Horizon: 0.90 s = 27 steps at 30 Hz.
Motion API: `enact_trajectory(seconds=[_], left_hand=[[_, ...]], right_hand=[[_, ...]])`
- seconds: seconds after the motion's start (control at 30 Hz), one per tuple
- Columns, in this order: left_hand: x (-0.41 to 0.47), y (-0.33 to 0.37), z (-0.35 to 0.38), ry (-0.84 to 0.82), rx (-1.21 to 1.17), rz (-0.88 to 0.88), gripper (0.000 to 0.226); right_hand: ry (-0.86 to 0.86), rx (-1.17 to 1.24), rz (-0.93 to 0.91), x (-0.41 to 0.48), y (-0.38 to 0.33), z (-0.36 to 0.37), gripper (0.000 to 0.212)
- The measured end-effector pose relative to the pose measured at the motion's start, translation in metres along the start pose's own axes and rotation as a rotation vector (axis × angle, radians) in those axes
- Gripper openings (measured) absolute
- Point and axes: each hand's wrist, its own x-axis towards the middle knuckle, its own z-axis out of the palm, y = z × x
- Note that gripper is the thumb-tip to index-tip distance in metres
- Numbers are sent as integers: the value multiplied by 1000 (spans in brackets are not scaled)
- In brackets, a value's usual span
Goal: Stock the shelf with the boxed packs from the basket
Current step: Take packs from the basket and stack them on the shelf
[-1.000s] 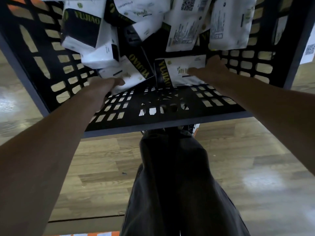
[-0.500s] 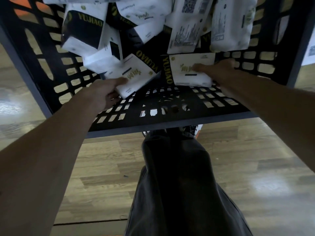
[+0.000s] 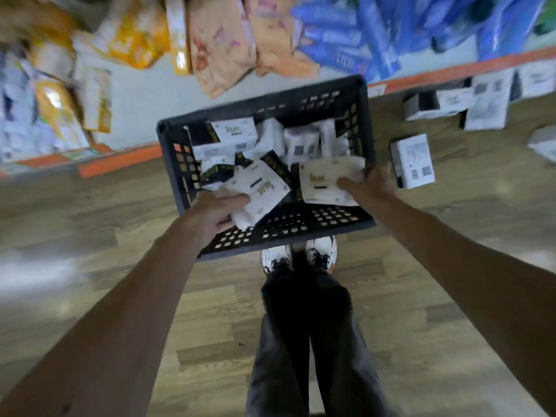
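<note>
Now standing over the black slotted basket on the wood floor, seen from the head camera, and lifting one boxed pack in each hand. Left hand gripping a white pack at its near corner, thumb lying across the top face and fingers curled underneath, the pack tilted above the basket's near half. Right hand pinching a second white pack along its right edge, thumb on top, fingers tucked behind where they are not showing. More white-and-black packs lying jumbled in the far half of the basket. Loose white boxes sitting on the floor to the right, just beside the basket, with others further off. Shelf with an orange front edge running beyond, carrying blurred orange and blue bagged goods. Probably best done by raising both packs straight up, clear of the basket wall, before swinging toward the shelf; keeping thumbs pressed firm so the corner-held left pack is not pivoting and slipping; squaring each pack flat before setting it down.
</note>
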Motion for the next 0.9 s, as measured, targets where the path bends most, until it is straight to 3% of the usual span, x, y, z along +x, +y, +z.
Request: enact_trajectory(seconds=[0.07, 0.2, 0.33, 0.43, 0.57, 0.67, 0.77, 0.83, 0.9], left_hand=[[-59, 29, -17, -23, -11, 49, 42], [-185, 79, -52, -124, -33, 127, 6], [-291, 108, -93, -174, -53, 196, 17], [-361, 131, -114, -174, -49, 271, 6], [-446, 157, -127, -170, -121, 348, 70], [-502, 174, -131, -217, -173, 421, 66], [-541, 191, -131, -233, -173, 483, 84], [-559, 203, -126, -252, -136, 500, 95], [-568, 216, -118, -248, -136, 530, 79]], right_hand=[[10, 58, -24, -34, -29, -40, 66], [-11, 190, -96, -108, -86, -119, 47], [-41, 228, -180, -181, -141, -195, 30], [-38, 319, -261, -239, -179, -248, 40], [-99, 382, -292, -313, -218, -310, 45], [-75, 390, -346, -347, -245, -353, 48], [-103, 354, -433, -367, -263, -392, 73], [-97, 361, -451, -381, -274, -416, 62], [-73, 355, -466, -389, -283, -438, 61]])
